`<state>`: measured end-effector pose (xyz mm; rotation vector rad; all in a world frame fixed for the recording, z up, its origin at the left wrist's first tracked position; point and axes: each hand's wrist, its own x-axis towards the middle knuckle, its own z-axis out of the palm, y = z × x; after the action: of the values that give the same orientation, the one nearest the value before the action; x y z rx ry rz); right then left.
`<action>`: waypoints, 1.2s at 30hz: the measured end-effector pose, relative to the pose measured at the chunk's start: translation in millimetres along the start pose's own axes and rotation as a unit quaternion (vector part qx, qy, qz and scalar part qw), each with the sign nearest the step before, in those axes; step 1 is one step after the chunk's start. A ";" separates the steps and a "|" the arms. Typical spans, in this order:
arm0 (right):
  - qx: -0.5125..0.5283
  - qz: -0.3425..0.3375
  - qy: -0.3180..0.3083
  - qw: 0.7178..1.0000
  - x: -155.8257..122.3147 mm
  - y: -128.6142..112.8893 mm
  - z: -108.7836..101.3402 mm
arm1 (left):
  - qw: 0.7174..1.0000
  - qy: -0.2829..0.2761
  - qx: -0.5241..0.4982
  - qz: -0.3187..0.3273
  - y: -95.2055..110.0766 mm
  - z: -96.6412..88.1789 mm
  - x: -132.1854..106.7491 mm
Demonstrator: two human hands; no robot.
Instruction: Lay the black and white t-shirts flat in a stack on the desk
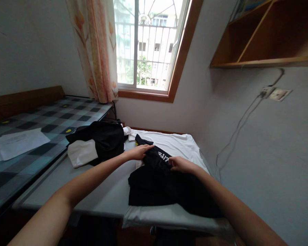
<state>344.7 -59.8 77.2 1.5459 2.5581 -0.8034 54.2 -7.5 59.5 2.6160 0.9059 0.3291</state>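
Observation:
A black shirt (154, 188) with white lettering lies partly folded on the table, one part hanging near the front edge. My left hand (140, 152) rests on its upper left part, fingers stretched out and lying flat on the cloth. Beside the lettering, my right hand (182, 164) has its fingers curled in and pinching the black fabric. Under the shirt and behind it spreads a white cloth (179, 141), which reaches over the table's front edge.
A black-and-white garment (107, 140) lies heaped on the grey table (102, 191). To the left is a bed with a checked cover (53, 116), papers (23, 143) on it. A wall shelf (261, 63) juts out at upper right, above a socket (279, 94) with hanging cables.

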 end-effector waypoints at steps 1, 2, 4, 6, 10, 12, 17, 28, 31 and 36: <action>0.008 0.000 0.009 1.000 0.5 0.8 -0.8 | 1.000 -0.004 0.004 -0.001 -0.2 2.2 1.1; 0.024 -0.002 0.017 1.000 0.4 1.6 -3.3 | 1.000 -0.009 0.008 -0.002 0.3 3.9 2.1; 0.081 -0.013 0.015 0.996 -2.3 3.4 -13.1 | 1.000 -0.013 0.012 0.002 3.1 4.9 3.3; 0.163 -0.032 -0.008 0.986 -9.8 5.9 -28.3 | 1.000 -0.005 -0.011 0.017 6.8 0.3 2.3; 0.295 -0.080 0.012 0.952 -41.6 13.0 -67.3 | 0.983 0.055 -0.167 0.060 14.9 -34.0 -10.8; 0.363 -0.082 0.082 0.925 -61.1 16.6 -86.6 | 0.953 0.114 -0.272 0.069 19.6 -61.0 -21.7; 0.448 -0.065 0.221 0.864 -77.2 22.2 -115.0 | 0.851 0.277 -0.445 0.029 31.3 -113.5 -39.2; 0.077 -0.014 0.063 0.995 -17.3 -7.7 -44.7 | 0.942 0.179 -0.211 -0.192 -5.7 -51.2 -28.9; 0.003 -0.011 -0.023 1.000 -20.6 -18.2 -33.8 | 0.947 0.188 -0.177 -0.190 -9.4 -44.7 -28.7; -0.076 0.007 -0.007 0.997 -27.8 -19.2 -26.5 | 0.942 0.214 0.016 -0.259 -8.8 -39.7 -37.6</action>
<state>348.3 -77.5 116.2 1.5041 2.5297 -0.6001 7.5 -14.9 88.3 2.2440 1.7024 0.7533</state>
